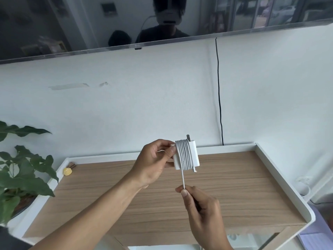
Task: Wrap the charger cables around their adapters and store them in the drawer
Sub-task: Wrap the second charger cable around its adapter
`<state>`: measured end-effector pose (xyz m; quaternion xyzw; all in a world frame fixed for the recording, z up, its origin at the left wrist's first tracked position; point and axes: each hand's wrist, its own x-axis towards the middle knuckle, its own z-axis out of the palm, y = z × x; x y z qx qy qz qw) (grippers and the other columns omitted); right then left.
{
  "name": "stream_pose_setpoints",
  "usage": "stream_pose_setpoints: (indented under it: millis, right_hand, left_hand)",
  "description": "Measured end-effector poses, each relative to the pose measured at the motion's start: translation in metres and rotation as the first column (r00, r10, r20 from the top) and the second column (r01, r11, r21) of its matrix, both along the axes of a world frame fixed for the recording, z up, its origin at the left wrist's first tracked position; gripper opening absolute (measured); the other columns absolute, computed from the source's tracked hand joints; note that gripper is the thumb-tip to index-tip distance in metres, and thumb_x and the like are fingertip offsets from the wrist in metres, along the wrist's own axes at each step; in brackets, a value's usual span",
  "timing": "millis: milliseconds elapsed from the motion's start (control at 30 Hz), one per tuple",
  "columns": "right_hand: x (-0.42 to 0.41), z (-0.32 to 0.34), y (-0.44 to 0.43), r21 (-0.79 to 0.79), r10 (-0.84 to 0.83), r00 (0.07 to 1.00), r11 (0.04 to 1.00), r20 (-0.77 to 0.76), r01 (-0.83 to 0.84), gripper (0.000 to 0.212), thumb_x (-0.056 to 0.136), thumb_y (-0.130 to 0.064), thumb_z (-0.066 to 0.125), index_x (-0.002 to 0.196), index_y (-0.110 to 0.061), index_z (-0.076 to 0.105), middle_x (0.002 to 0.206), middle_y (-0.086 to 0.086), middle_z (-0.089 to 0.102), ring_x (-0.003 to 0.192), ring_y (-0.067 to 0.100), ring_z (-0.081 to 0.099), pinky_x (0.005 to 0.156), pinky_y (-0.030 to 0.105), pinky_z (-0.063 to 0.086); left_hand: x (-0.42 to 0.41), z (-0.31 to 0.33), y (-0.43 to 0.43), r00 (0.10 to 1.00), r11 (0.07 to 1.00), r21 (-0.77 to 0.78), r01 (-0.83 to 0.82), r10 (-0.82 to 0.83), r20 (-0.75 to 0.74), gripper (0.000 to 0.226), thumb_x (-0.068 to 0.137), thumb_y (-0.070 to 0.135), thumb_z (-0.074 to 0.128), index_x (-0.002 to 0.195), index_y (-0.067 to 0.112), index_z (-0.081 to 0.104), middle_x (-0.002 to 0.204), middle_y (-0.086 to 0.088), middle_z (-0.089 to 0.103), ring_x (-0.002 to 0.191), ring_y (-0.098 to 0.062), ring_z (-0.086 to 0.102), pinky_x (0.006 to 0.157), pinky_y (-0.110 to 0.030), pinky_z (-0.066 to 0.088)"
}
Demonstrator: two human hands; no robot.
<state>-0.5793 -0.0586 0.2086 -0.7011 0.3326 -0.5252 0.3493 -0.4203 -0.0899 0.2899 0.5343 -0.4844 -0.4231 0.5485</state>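
Cable (183, 179) nearly coiled round the adapter (194, 153) in the left hand (153, 163), right hand (201, 204) pinching its tail; tucking comes next, I reckon.

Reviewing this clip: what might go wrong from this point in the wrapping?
The left hand grips only one edge of the adapter, so a tug from the right hand on the taut cable might twist it loose. The coils could also slacken if that tail is released untucked.

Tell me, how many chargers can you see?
1. The white adapter, with its cable wound round it, is held up in the left hand above the wooden tabletop. Others may be out of view.
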Motion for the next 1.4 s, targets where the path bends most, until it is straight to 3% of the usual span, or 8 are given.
stream_pose_setpoints:
  millis: [300,467,533,667,867,1100,1267,1400]
  right_hand:
    - [0.010,-0.023,-0.002,0.151,0.010,0.998,0.988,0.062,-0.019,0.026,0.089,-0.046,0.048,0.091,-0.033,0.071,0.048,-0.011,0.041,0.044,0.001,0.034,0.045,0.021,0.027]
    - [0.008,-0.032,-0.022,0.162,0.044,0.998,0.986,0.043,-0.051,0.023,0.093,-0.035,0.051,0.084,-0.029,0.071,0.048,-0.010,0.046,0.043,0.002,0.035,0.043,0.021,0.027]
    - [0.001,-0.033,-0.037,0.170,0.071,0.996,0.984,-0.051,-0.061,0.027,0.089,-0.031,0.051,0.066,-0.022,0.062,0.048,-0.006,0.046,0.041,0.005,0.037,0.040,0.024,0.029]
    - [-0.018,-0.002,-0.080,0.109,0.192,0.917,0.980,-0.350,-0.164,0.023,0.080,0.003,0.052,0.073,-0.014,0.066,0.064,-0.010,0.066,0.056,0.006,0.059,0.050,0.028,0.047]
    - [-0.030,0.061,-0.109,0.111,0.239,0.739,0.969,-0.630,-0.219,0.021,0.092,-0.015,0.054,0.084,-0.026,0.071,0.074,-0.010,0.071,0.069,0.006,0.063,0.067,0.027,0.052]
    - [-0.019,0.109,-0.094,0.099,0.178,0.617,0.982,-0.767,-0.159,0.024,0.093,-0.020,0.049,0.086,-0.021,0.072,0.066,-0.012,0.063,0.054,0.005,0.056,0.051,0.020,0.044]
    - [-0.005,0.105,-0.069,-0.058,-0.016,0.624,0.997,-0.781,-0.047,0.035,0.092,-0.025,0.045,0.058,-0.017,0.044,0.058,0.001,0.050,0.057,0.025,0.047,0.051,0.033,0.038]
    - [-0.001,0.095,-0.053,-0.118,-0.054,0.760,0.993,-0.648,-0.030,0.035,0.090,-0.020,0.045,0.056,-0.012,0.043,0.049,0.000,0.041,0.049,0.023,0.035,0.047,0.033,0.029]
  left_hand:
    - [-0.007,-0.007,0.008,0.992,0.996,0.069,0.059,-0.050,-0.119,0.023,0.091,0.009,0.057,0.107,-0.008,0.060,0.097,-0.018,0.068,0.082,-0.023,0.072,0.064,-0.031,0.059]
    - [-0.007,-0.007,0.011,0.982,0.988,0.073,0.133,-0.121,-0.142,0.022,0.090,0.010,0.057,0.106,-0.005,0.060,0.096,-0.014,0.067,0.082,-0.019,0.071,0.065,-0.028,0.058]
    - [-0.005,-0.006,0.014,0.981,0.979,0.078,0.190,-0.186,-0.061,0.025,0.086,0.019,0.060,0.105,0.002,0.062,0.097,-0.011,0.068,0.084,-0.017,0.071,0.069,-0.028,0.058]
    - [0.002,-0.006,0.016,0.898,0.950,0.087,0.301,-0.313,0.309,0.024,0.085,0.031,0.062,0.105,0.019,0.064,0.105,-0.005,0.069,0.097,-0.012,0.066,0.089,-0.025,0.052]
    - [0.011,-0.006,0.014,0.801,0.946,0.099,0.309,-0.315,0.509,0.021,0.090,0.034,0.064,0.107,0.022,0.065,0.101,-0.002,0.071,0.097,-0.017,0.066,0.089,-0.032,0.054]
    - [0.014,-0.004,0.010,0.756,0.954,0.145,0.261,-0.295,0.585,0.019,0.088,0.028,0.068,0.101,0.013,0.068,0.090,-0.005,0.072,0.079,-0.008,0.063,0.077,-0.033,0.053]
    - [0.015,-0.006,0.007,0.810,0.981,0.131,0.146,-0.194,0.554,0.019,0.085,0.033,0.071,0.094,0.017,0.065,0.079,0.008,0.068,0.070,-0.005,0.062,0.067,-0.029,0.052]
    - [0.017,-0.018,0.006,0.879,0.997,0.071,-0.006,-0.029,0.476,0.023,0.087,0.032,0.067,0.107,0.026,0.057,0.083,-0.002,0.068,0.071,-0.022,0.067,0.070,-0.042,0.055]
